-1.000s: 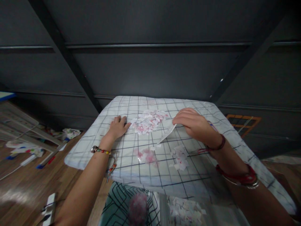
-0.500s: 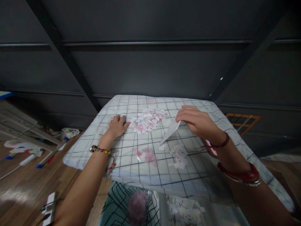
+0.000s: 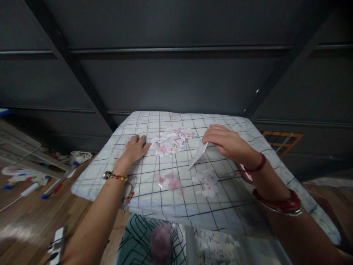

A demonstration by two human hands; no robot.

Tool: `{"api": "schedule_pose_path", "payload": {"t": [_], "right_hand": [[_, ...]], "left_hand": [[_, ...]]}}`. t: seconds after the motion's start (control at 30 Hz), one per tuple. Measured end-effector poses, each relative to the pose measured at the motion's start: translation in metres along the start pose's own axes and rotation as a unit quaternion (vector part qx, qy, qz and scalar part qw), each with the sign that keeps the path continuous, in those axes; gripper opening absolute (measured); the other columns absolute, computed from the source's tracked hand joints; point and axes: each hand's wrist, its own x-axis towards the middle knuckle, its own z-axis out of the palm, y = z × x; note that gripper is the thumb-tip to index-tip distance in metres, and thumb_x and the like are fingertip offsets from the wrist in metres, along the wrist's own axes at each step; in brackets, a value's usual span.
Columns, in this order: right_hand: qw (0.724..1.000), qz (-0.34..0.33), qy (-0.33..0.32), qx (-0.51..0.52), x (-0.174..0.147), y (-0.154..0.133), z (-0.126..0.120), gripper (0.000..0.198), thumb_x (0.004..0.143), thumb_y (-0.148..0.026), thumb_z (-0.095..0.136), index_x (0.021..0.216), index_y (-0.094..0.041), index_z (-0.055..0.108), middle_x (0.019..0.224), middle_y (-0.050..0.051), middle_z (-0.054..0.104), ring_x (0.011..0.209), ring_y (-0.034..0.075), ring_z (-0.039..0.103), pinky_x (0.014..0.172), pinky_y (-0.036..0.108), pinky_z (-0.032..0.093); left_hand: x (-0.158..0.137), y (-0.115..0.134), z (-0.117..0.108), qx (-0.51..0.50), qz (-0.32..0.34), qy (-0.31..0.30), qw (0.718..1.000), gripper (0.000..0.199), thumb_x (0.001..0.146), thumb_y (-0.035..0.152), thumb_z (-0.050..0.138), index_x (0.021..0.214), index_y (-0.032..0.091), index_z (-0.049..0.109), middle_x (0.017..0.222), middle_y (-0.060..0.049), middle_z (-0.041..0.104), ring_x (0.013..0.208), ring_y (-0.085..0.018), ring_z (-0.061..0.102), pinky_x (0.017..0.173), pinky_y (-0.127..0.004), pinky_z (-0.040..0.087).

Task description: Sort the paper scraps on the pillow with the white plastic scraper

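My left hand [image 3: 135, 149] rests flat on the checked cloth [image 3: 146, 165], fingers spread, its thumb beside a wide pile of white and pink paper scraps [image 3: 171, 141]. Between the fingertips of my right hand [image 3: 228, 144] is a thin white card [image 3: 198, 156]. It slants down to the left, its lower end close to the cloth. Just below the card lies a smaller heap of paper scraps [image 3: 208, 183]. A clear plastic packet with pink bits [image 3: 169, 182] lies left of that heap. Something pink [image 3: 247, 176] is partly hidden beneath my right wrist.
Below the table's near edge are a clear box of paper scraps [image 3: 216, 246] and a pink-filled bag [image 3: 160, 243] on patterned fabric. A dark panelled wall [image 3: 176, 84] stands behind the table. On the wooden floor lies a power strip [image 3: 57, 244]; a grey rack [image 3: 33, 154] stands left.
My right hand and the card have shifted slightly left, and a few scraps by the smaller heap now sit closer to it. My left hand stays put on the cloth.
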Motion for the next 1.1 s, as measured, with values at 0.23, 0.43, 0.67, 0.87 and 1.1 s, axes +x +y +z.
{"api": "schedule_pose_path", "payload": {"t": [0.23,0.43,0.67,0.87,1.1], "right_hand": [[0.998,0.020,0.041,-0.036,0.000,-0.004,0.004,0.037,0.074,0.005,0.036,0.086,-0.020,0.061,0.079,0.002,0.066,0.079,0.016,0.058,0.080,0.031,0.047],[0.987,0.021,0.074,-0.138,0.007,-0.019,0.035,0.037,0.079,0.004,0.039,0.092,-0.019,0.065,0.081,0.003,0.067,0.077,0.017,0.056,0.070,0.031,0.041],[0.991,0.019,0.066,-0.115,0.004,-0.017,0.032,0.038,0.078,0.004,0.037,0.090,-0.018,0.065,0.078,0.003,0.065,0.078,0.018,0.052,0.073,0.032,0.038],[0.992,0.002,0.045,-0.114,0.005,-0.019,0.026,0.034,0.079,0.003,0.038,0.085,-0.018,0.063,0.074,0.003,0.062,0.074,0.017,0.051,0.070,0.032,0.037],[0.992,0.000,0.071,-0.104,0.007,-0.024,0.025,0.036,0.076,0.005,0.037,0.085,-0.020,0.062,0.074,0.002,0.062,0.074,0.017,0.051,0.071,0.031,0.037]], "left_hand": [[0.000,0.000,0.000,-0.014,-0.003,0.013,1.000,0.056,0.093,0.047,0.033,0.141,0.018,0.037,0.145,-0.017,0.038,0.135,-0.030,0.033,0.108,-0.047,0.030],[0.004,-0.006,0.006,-0.041,0.037,0.077,0.996,0.049,0.092,0.043,0.037,0.132,0.016,0.046,0.135,-0.018,0.048,0.131,-0.031,0.038,0.106,-0.049,0.034],[0.009,-0.009,0.008,-0.096,0.077,0.156,0.980,0.046,0.089,0.038,0.041,0.126,0.012,0.052,0.127,-0.016,0.055,0.127,-0.028,0.043,0.109,-0.045,0.035],[0.008,-0.003,-0.002,-0.134,0.070,0.194,0.969,0.036,0.089,0.033,0.040,0.108,0.012,0.062,0.116,-0.016,0.061,0.124,-0.027,0.047,0.109,-0.043,0.037],[0.001,0.005,-0.017,-0.167,0.105,0.206,0.959,0.031,0.088,0.037,0.040,0.075,0.019,0.062,0.108,-0.012,0.065,0.112,-0.024,0.055,0.102,-0.040,0.044]]}}
